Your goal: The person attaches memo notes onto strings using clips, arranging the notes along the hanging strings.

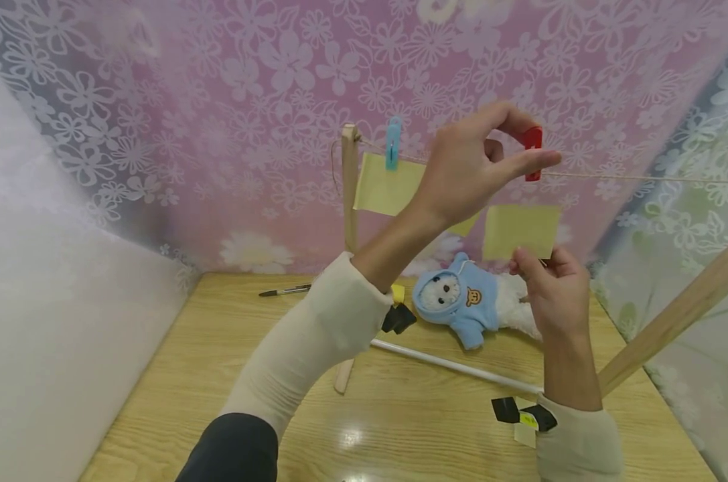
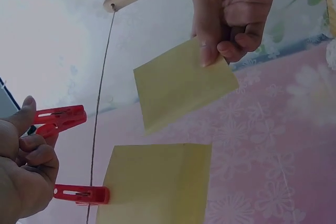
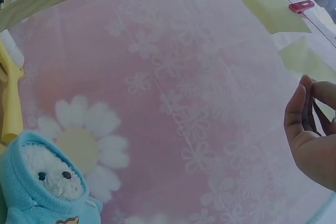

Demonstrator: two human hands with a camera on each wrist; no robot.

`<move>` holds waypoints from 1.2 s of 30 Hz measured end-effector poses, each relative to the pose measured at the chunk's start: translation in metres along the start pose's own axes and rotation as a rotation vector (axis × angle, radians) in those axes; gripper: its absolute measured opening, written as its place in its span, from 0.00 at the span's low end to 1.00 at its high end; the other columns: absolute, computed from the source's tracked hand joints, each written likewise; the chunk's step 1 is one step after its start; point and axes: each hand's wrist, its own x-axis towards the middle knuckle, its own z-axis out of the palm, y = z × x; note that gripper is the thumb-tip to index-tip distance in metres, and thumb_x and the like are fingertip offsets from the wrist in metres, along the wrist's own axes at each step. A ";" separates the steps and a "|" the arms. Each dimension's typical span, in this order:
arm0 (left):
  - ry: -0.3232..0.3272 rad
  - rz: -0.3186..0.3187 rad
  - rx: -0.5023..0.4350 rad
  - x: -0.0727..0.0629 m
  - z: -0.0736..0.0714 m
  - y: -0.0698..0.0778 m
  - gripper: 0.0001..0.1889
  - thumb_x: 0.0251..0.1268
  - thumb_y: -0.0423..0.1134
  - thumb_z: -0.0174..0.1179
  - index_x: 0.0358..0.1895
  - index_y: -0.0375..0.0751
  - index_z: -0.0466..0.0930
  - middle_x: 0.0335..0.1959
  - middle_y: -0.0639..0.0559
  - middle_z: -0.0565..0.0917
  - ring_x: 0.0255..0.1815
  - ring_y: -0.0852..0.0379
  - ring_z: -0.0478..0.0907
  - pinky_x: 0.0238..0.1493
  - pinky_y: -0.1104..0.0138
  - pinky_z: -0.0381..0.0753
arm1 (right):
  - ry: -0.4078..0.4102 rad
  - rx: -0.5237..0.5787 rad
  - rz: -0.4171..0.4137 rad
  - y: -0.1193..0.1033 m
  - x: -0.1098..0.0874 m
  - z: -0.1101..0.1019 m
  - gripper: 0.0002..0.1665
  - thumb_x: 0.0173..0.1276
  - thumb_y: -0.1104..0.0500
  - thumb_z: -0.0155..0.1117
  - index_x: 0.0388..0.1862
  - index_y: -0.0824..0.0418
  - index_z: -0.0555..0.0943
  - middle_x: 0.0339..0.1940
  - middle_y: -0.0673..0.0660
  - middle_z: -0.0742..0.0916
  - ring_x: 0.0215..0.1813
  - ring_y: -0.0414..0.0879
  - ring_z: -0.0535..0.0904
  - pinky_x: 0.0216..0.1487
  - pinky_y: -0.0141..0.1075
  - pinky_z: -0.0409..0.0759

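- Head view: the left hand (image 1: pixel 469 164) pinches a red peg (image 1: pixel 533 137) just beside the string (image 1: pixel 635 177).
- The right hand (image 1: pixel 556 294) pinches a yellow note (image 1: pixel 523 231) between thumb and fingers, below the string and apart from it.
- On the string, a blue peg (image 1: pixel 392 144) clips one hung note (image 1: pixel 384 191); a second red peg (image 2: pixel 81 194) clips another note (image 2: pixel 152 187).
- Below the string, a blue-hooded toy (image 1: pixel 472 298) lies on the table (image 1: pixel 436 422).

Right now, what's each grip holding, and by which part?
Left grip: a red clothespin, by its handles. Right grip: a yellow paper, by its lower edge.
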 end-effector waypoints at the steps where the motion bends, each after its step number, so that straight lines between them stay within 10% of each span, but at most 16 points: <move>1: -0.002 0.001 -0.002 0.002 0.001 0.000 0.14 0.57 0.42 0.68 0.42 0.41 0.77 0.41 0.55 0.81 0.19 0.61 0.70 0.24 0.76 0.68 | 0.004 0.010 -0.007 0.000 0.001 0.001 0.13 0.64 0.82 0.48 0.39 0.76 0.79 0.31 0.60 0.83 0.30 0.48 0.80 0.37 0.33 0.80; 6: -0.013 0.017 -0.012 0.009 0.007 -0.002 0.14 0.59 0.41 0.66 0.41 0.40 0.74 0.39 0.53 0.80 0.27 0.64 0.76 0.34 0.79 0.73 | 0.003 0.030 -0.039 -0.001 0.005 0.004 0.11 0.63 0.82 0.49 0.39 0.77 0.79 0.31 0.61 0.83 0.30 0.48 0.80 0.37 0.33 0.80; 19: 0.023 0.073 0.118 0.015 0.015 -0.002 0.10 0.60 0.43 0.63 0.31 0.42 0.75 0.24 0.54 0.80 0.19 0.64 0.71 0.23 0.76 0.64 | 0.058 0.066 -0.026 -0.004 0.013 0.008 0.11 0.63 0.80 0.51 0.42 0.76 0.78 0.31 0.62 0.83 0.29 0.48 0.80 0.35 0.32 0.81; 36: -0.012 0.004 0.165 0.009 0.021 -0.007 0.11 0.58 0.45 0.65 0.34 0.41 0.79 0.31 0.54 0.84 0.25 0.65 0.77 0.26 0.77 0.70 | -0.056 0.126 -0.035 -0.009 0.015 0.011 0.13 0.65 0.80 0.48 0.45 0.78 0.77 0.33 0.62 0.83 0.31 0.49 0.81 0.37 0.32 0.82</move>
